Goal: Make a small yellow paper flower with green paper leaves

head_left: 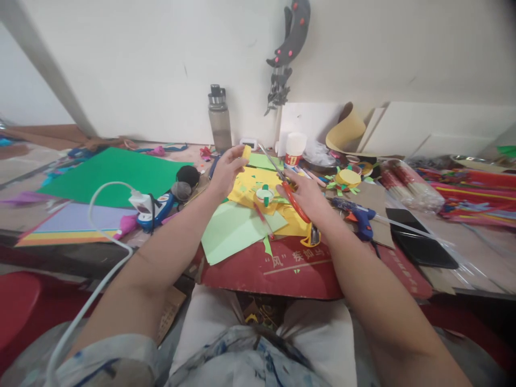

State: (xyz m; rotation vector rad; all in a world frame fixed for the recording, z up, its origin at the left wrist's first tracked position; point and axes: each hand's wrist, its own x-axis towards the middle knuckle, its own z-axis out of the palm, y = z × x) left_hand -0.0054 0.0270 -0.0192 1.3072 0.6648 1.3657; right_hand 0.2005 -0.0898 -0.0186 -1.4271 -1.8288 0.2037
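**Desk:** What do the hands hold?

**Photographer:** A small yellow paper piece (246,152), pinched in the fingertips of the left hand (226,172) above the surface (496,262); the right hand (304,193) grasps orange-handled scissors (293,200).

**Desk:** Why held so?

**Photographer:** The light pinch seems meant to leave the paper's edge exposed. The scissors' blades point away from the body, likely keeping their tips clear of the lap. Beneath, a red board (242,271) underlies loose sheets, presumably shielding the surface.

**Desk:** And the containers?

**Photographer:** A smoky, see-through bottle (220,123) stands capped by the wall, its lower part darker, perhaps with liquid; the view is too soft to be sure. Nearby sits a red-and-white cup (295,150), contents unclear. Far right, clear plastic packs (411,188) enclose pale, stick-like bundles.
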